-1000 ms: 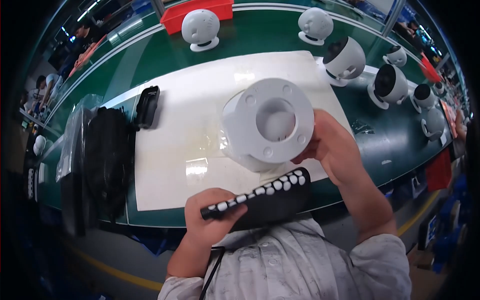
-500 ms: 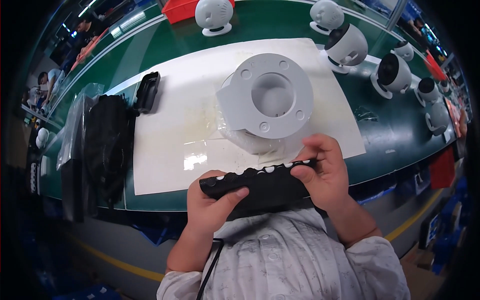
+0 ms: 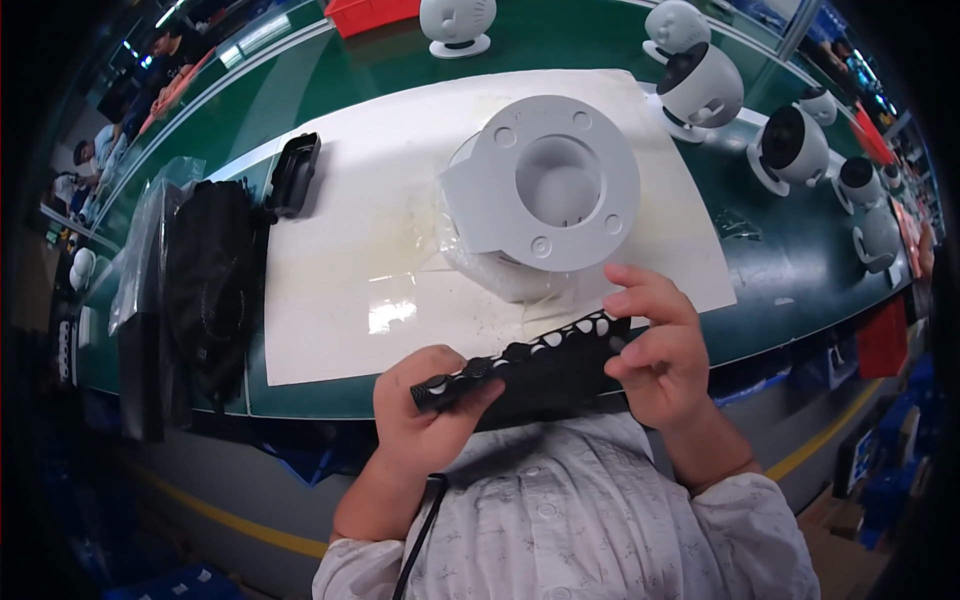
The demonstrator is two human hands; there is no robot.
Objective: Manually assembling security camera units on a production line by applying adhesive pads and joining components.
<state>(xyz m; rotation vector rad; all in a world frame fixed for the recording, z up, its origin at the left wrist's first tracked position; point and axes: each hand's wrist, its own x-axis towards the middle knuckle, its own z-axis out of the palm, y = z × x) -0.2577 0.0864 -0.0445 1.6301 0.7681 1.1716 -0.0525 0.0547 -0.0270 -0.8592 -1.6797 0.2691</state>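
Left hand [image 3: 428, 405] closed on the left end of a flat black flexible pad with rows of white round dots along its upper face [image 3: 530, 380], thumb on the near side, fingers wrapped behind. Pad is off the worktop, held in front of the person's body at the near edge. Right hand [image 3: 662, 352] half open at the pad's right end, thumb and fingers parted, fingertips right at the corner; can't tell if it has hold of anything. Just beyond the pad: white plastic housing with a flat ring-shaped base facing up [image 3: 500, 190], small round pads around the ring and a domed hollow in the middle, clear film under it. It sits on a cream rectangular sheet [image 3: 350, 240] laid on the green worktop [image 3: 765, 275]. Small black plastic tray [image 3: 295, 175] near the sheet's upper-left corner; black fabric bundle [image 3: 212, 285] left of the sheet, clear plastic bag [image 3: 142, 260] beside it. Round white units with black fronts [image 3: 790, 148] stand on small bases to the right. Red plastic bin [image 3: 372, 12] at the far edge.
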